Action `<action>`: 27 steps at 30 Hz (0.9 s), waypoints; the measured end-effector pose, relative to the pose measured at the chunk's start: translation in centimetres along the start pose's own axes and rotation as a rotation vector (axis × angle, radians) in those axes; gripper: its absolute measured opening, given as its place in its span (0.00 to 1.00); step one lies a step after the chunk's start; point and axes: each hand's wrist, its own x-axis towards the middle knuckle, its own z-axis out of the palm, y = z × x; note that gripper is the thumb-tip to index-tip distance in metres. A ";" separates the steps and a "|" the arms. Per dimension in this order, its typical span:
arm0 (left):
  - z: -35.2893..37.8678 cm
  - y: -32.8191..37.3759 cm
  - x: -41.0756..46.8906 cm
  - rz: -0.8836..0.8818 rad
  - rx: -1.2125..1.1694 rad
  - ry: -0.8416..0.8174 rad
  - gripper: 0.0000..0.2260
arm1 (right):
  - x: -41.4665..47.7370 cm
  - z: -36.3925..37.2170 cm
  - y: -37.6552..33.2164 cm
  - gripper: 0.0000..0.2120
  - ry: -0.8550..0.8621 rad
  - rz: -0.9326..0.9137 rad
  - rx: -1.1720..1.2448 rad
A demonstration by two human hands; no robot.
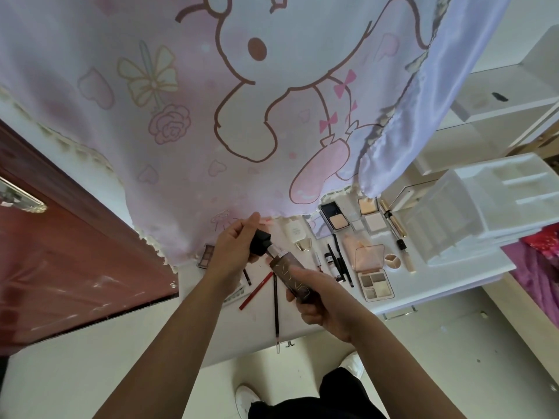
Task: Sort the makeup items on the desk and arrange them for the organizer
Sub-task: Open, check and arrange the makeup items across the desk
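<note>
Hands are meeting above the near edge of the white table [423, 294], around the centre of the frame. The left hand [233, 252] is curling its fingers round the black cap [260, 241], thumb pointing up toward the curtain [181, 116]. The right hand [323, 300] is wrapping its fingers round the brown bottle [289, 275], holding it tilted with the neck toward the upper left. A strip of pale neck is showing between cap and bottle.

Beneath the bottle, a red pencil [255, 290] and a dark pencil [276, 309] are lying on the table, near each other. Right of centre, more makeup is lying in a loose spread: a white bottle [295, 234] with a gold end, a black compact [332, 217] standing open, and an eyeshadow palette [376, 286] lying open nearer the front edge, with thin pens between them. The organizer [472, 207], white and compartmented, is sitting at the right of the frame, well apart from both hands. The pink cartoon curtain is hanging across the upper half.
</note>
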 end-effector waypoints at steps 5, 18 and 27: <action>-0.9 -2.3 1.5 -0.122 -0.028 0.147 0.13 | 0.7 -1.3 1.6 0.12 0.109 -0.044 -0.109; -1.1 -11.4 2.8 -0.535 -0.322 0.167 0.14 | 8.0 -10.6 9.7 0.12 0.551 0.093 -0.767; -0.6 -13.5 3.5 -0.594 -0.359 0.176 0.04 | 11.3 -11.4 11.7 0.15 0.663 0.087 -0.939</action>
